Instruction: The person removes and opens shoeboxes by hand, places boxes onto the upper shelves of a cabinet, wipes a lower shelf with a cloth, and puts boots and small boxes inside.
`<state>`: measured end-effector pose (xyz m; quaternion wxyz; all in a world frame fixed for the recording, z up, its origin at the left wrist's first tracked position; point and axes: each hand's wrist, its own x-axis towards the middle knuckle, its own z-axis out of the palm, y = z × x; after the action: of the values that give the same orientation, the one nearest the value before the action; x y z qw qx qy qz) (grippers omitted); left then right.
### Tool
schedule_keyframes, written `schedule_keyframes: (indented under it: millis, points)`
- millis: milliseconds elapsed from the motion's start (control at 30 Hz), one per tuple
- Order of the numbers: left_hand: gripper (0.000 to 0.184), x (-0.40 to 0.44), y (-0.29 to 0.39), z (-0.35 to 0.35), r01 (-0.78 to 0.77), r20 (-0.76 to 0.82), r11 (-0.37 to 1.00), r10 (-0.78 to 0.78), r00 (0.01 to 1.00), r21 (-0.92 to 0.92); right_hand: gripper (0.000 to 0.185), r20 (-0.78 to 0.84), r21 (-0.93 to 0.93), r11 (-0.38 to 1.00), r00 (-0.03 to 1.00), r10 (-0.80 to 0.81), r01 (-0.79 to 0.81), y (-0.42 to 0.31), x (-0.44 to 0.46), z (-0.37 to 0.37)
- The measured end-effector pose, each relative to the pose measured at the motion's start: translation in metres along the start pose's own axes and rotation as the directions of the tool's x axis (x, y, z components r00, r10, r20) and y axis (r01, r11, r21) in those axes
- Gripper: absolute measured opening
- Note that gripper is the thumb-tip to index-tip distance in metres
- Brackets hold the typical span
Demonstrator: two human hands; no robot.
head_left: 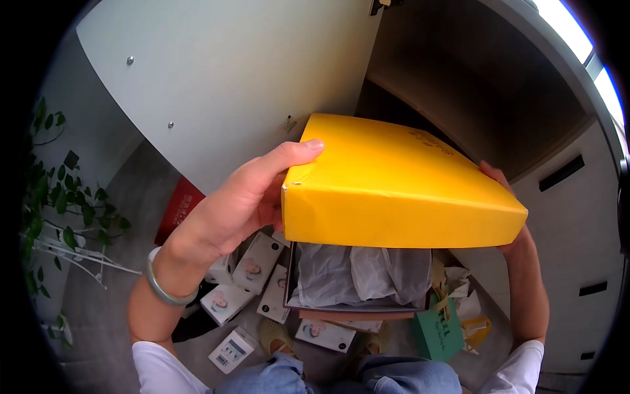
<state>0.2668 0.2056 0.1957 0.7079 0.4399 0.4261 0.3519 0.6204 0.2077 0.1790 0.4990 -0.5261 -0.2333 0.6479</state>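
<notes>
A large yellow box (387, 177) is held up in front of the cabinet, slightly tilted, with dark print on its top. My left hand (262, 180) grips its left end, thumb on the top face and fingers underneath. At the right end, my right hand (512, 226) holds the box from the side; most of its fingers are hidden behind it. Beneath the yellow box stands an open dark box (292, 299) lined with crumpled white tissue paper (354, 276).
The cabinet door (230, 85) stands open at the left, beside the dark cabinet interior (479, 85). Several white boxes (256, 262) lie on the floor. A green gift bag (436, 335) stands at the right, a red bag (178, 210) and leafy plant (72, 197) at the left.
</notes>
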Motion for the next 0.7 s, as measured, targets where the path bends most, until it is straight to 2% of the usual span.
schedule_keyframes:
  millis: [133,167,200,233,267,333,367,400,433,467,500,533,567,633,667,700]
  points:
    - [0.054,0.000,-0.007,0.001,-0.037,-0.011,0.992,0.039,0.999,0.117,0.039,0.035,0.081,0.997,0.999,0.003,-0.006,0.006,-0.001,-0.005]
    - [0.057,-0.001,-0.009,0.004,-0.090,0.006,0.995,0.089,0.996,0.053,0.039,0.032,0.082,0.997,0.999,0.000,-0.002,0.006,0.000,-0.009]
    - [0.060,-0.002,-0.012,0.007,-0.141,0.021,0.990,0.142,0.990,-0.011,0.037,0.163,0.166,0.976,0.980,0.115,-0.142,0.005,0.001,-0.015]
    - [0.064,-0.002,-0.020,0.010,-0.231,0.028,0.971,0.229,0.973,0.060,0.035,0.302,0.231,0.929,0.929,0.213,-0.288,0.007,0.001,-0.019]
    - [0.056,0.005,-0.034,0.001,-0.290,0.132,0.957,0.285,0.949,0.019,0.035,0.300,0.235,0.930,0.931,0.208,-0.283,0.012,-0.001,-0.020]
    - [0.041,0.023,-0.051,0.002,-0.332,0.340,0.899,0.229,0.912,0.286,0.032,-0.014,0.402,0.913,0.996,0.085,-0.072,0.024,-0.006,-0.010]
    - [0.041,0.031,-0.057,0.006,-0.333,0.344,0.899,0.227,0.911,0.286,0.030,-0.201,0.445,0.894,0.966,0.165,-0.061,0.023,-0.014,0.002]
    - [0.040,0.039,-0.064,0.013,-0.439,0.385,0.707,0.250,0.888,0.555,0.030,-0.206,0.448,0.892,0.964,0.167,-0.059,0.032,-0.007,-0.019]
    - [0.042,0.048,-0.073,0.020,-0.503,0.433,0.430,0.256,0.864,0.750,0.030,0.051,0.592,0.791,0.987,0.155,-0.155,0.050,0.004,-0.057]
    - [0.049,0.056,-0.087,0.024,-0.553,0.474,0.356,0.289,0.832,0.753,0.031,0.299,0.688,0.670,0.950,0.089,-0.280,0.061,0.008,-0.079]
    - [0.055,0.062,-0.096,0.033,-0.605,0.515,0.239,0.347,0.784,0.760,0.029,0.395,0.715,0.586,0.912,0.111,-0.381,0.063,0.004,-0.076]
    - [0.060,0.069,-0.103,0.041,-0.644,0.560,0.115,0.397,0.728,0.756,0.029,0.388,0.721,0.583,0.915,0.107,-0.374,0.068,0.003,-0.076]
    - [0.060,0.079,-0.110,0.049,-0.651,0.568,0.115,0.392,0.724,0.750,0.027,0.436,0.747,0.514,0.894,0.101,-0.422,0.074,0.002,-0.079]
    - [0.067,0.101,-0.119,0.059,-0.517,0.429,0.004,0.552,0.715,0.856,0.025,0.508,0.779,0.374,0.856,0.094,-0.503,0.075,-0.003,-0.073]
    - [0.067,0.112,-0.119,0.058,-0.523,0.438,-0.003,0.552,0.710,0.852,0.025,0.505,0.782,0.375,0.859,0.085,-0.497,0.078,-0.003,-0.073]
    - [0.069,0.124,-0.115,0.055,-0.425,0.382,-0.037,0.518,0.766,0.904,0.024,0.533,0.762,0.401,0.844,0.055,-0.508,0.084,0.000,-0.076]
